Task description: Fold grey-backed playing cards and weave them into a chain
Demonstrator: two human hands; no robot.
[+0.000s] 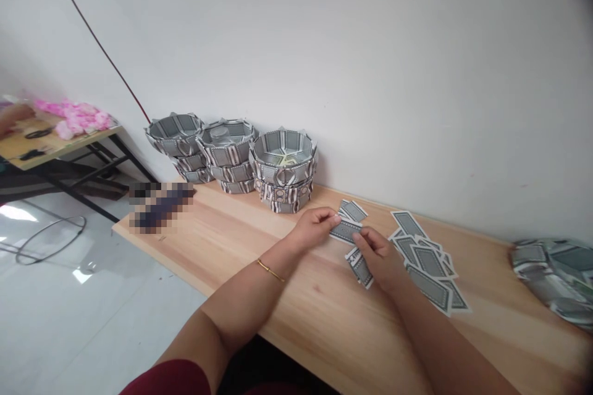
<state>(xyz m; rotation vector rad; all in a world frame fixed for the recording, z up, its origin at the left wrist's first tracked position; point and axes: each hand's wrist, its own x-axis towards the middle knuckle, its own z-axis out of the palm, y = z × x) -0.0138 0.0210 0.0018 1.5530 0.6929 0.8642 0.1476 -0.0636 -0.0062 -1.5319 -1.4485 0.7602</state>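
Pinching grey rectangular card point(345, 230): left hand point(314, 227), right hand point(382, 258) closed on ends.
Pale wooden table point(315, 296) lined white wall point(393, 74).

No words, brands or numbers can be read on the held bordered card point(345, 230), the loose cards point(428, 260) on the table point(222, 225) or the patterned bowls point(285, 168); any fine print, and a small dark mark point(162, 238) near the table's edge, are too blurred to decipher.

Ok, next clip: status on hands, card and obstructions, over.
Left hand and right hand both pinching one patterned card. Loose cards spread beside the right hand. Nothing visibly blocking either hand.
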